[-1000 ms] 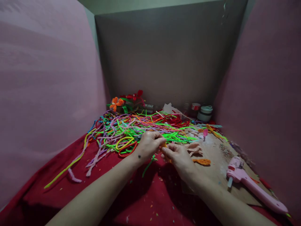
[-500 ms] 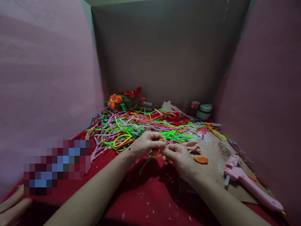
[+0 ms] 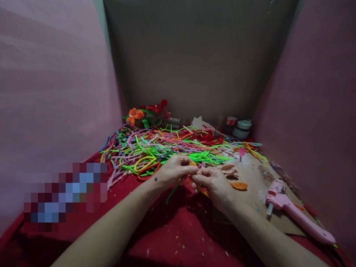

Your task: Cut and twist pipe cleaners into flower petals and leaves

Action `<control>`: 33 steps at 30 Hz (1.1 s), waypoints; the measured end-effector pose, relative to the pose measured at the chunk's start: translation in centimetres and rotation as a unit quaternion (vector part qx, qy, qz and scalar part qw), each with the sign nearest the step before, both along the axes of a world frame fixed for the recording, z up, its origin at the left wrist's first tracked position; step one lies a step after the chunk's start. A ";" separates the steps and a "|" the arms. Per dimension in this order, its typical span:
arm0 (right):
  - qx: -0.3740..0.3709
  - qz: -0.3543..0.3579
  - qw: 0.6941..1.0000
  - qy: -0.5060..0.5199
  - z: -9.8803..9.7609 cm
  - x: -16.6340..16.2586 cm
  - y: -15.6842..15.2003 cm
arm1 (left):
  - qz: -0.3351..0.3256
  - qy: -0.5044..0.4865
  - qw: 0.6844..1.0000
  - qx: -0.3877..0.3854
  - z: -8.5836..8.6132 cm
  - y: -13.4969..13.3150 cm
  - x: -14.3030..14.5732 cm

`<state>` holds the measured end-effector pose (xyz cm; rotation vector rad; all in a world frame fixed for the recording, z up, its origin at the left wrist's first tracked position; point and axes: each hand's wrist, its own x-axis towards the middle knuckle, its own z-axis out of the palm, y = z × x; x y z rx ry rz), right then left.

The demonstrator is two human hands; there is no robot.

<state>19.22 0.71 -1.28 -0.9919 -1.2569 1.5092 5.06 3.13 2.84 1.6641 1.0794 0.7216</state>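
My left hand (image 3: pixel 178 168) and my right hand (image 3: pixel 213 181) meet fingertip to fingertip over the red cloth. Both are closed on an orange-yellow pipe cleaner (image 3: pixel 205 193), whose end hangs below my right fingers; most of it is hidden by the fingers. Scissors (image 3: pixel 147 164) with yellow and red handles lie just beyond my left wrist. A green pipe cleaner (image 3: pixel 172 193) pokes out below my left hand. To the right of my right hand, a flat orange petal shape (image 3: pixel 239 186) and pale peach petal shapes (image 3: pixel 229 170) rest on the cardboard.
Many coloured pipe cleaners (image 3: pixel 164 142) are heaped at the back. A pink glue gun (image 3: pixel 299 213) lies on the cardboard (image 3: pixel 256 198) at right. Fuzzy orange (image 3: pixel 135 116) and red flowers (image 3: pixel 158 106) stand back left. A lidded jar (image 3: pixel 241 129) is back right. Walls rise on both sides.
The view has shifted slightly. My hands stay together on the pipe cleaner, and more of its hanging end shows below my right fingers. The bare limb at lower left is out of view.
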 end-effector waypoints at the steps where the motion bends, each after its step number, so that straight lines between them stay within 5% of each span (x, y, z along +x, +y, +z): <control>1: -0.003 -0.003 1.000 0.000 0.0 0.0 0.0 | -0.001 -0.005 1.000 -0.018 -0.1 0.0 0.0; 6: -0.034 -0.028 0.999 -0.005 -0.2 -0.1 0.0 | 0.078 0.037 0.982 0.167 -0.6 -0.3 0.2; 11: -0.018 -0.019 1.000 0.007 -0.3 -0.2 -0.1 | 0.059 -0.021 0.997 0.044 -0.8 -0.5 0.4; 16: -0.050 -0.032 0.998 0.015 -0.1 -0.3 -0.2 | 0.124 0.049 0.964 0.232 -1.4 -0.6 0.7; 22: -0.057 -0.071 0.996 0.008 0.3 -0.1 -0.5 | 0.022 -0.032 0.997 0.066 -1.2 -0.3 0.6; 28: -0.051 -0.066 0.996 -0.013 -1.2 0.3 0.2 | 0.115 0.002 0.975 0.189 -2.0 -0.6 0.8; 33: -0.058 -0.053 0.997 0.013 -1.6 0.5 0.5 | 0.087 -0.038 0.991 0.099 -2.0 -0.3 0.8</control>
